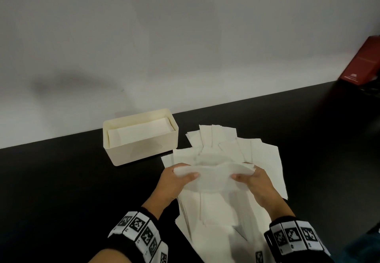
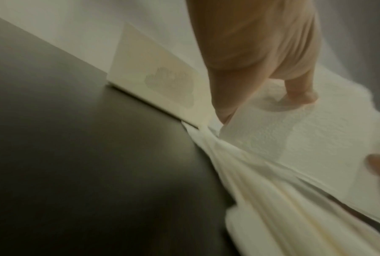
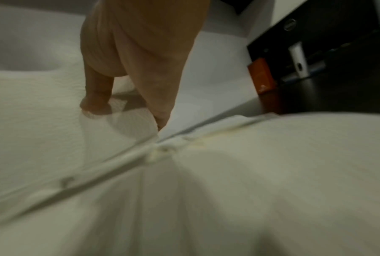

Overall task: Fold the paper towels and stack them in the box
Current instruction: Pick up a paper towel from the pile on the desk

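I hold one white paper towel [image 1: 213,177] bent over on itself just above a spread pile of loose paper towels [image 1: 259,159]. My left hand [image 1: 181,177] pinches its left end, thumb on top. My right hand [image 1: 247,177] pinches its right end the same way. The left wrist view shows my thumb [image 2: 300,93] pressing the textured towel [image 2: 294,138]. In the right wrist view my thumb [image 3: 97,97] presses the towel [image 3: 42,121]. A cream box [image 1: 144,149] stands behind and to the left, with folded towels [image 1: 139,132] lying inside.
The black tabletop [image 1: 61,180] meets a white wall [image 1: 164,36] right behind the box. A red box [image 1: 364,63] leans at the far right, also seen as an orange-red box [image 3: 262,76] beside dark equipment [image 3: 329,52].
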`<action>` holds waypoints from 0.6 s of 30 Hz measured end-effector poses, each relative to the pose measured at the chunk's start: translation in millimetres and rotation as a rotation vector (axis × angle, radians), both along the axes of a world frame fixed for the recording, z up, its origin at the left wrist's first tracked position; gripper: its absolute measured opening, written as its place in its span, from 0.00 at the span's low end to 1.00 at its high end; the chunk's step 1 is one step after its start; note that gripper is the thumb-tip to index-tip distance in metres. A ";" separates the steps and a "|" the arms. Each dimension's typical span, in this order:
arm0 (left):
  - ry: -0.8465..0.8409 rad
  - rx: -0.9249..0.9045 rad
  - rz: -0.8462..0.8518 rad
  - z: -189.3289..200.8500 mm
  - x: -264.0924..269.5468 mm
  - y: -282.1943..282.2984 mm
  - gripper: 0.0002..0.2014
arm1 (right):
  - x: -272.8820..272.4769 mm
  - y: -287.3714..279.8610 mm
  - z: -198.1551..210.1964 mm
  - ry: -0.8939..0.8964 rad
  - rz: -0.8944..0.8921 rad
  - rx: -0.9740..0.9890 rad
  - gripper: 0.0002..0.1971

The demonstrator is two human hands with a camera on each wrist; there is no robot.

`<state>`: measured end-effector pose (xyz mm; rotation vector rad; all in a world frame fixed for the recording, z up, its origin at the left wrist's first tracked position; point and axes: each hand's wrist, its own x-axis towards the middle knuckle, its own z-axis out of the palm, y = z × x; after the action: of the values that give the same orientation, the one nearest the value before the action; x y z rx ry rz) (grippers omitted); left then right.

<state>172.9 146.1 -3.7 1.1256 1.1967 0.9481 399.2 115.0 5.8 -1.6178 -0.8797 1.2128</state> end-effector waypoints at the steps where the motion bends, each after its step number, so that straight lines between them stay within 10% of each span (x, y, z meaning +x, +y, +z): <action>1: -0.034 -0.012 0.027 9.4 -5.9 4.7 0.07 | -6.3 9.6 9.5 -0.020 0.008 0.008 0.14; 7: 0.101 0.088 0.335 69.3 -67.7 59.0 0.08 | -76.4 102.7 67.8 -0.257 0.113 0.143 0.21; 14: 0.925 0.184 0.390 72.8 -145.4 122.6 0.18 | -158.5 173.9 78.7 -0.576 0.338 0.278 0.32; 18: 1.194 0.196 0.354 58.0 -159.5 137.1 0.21 | -177.2 198.8 65.5 -0.775 0.430 0.245 0.20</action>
<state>13.5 283.3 54.4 1.7561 2.3489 0.6077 221.9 313.7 71.3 -1.7538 -1.8589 0.6723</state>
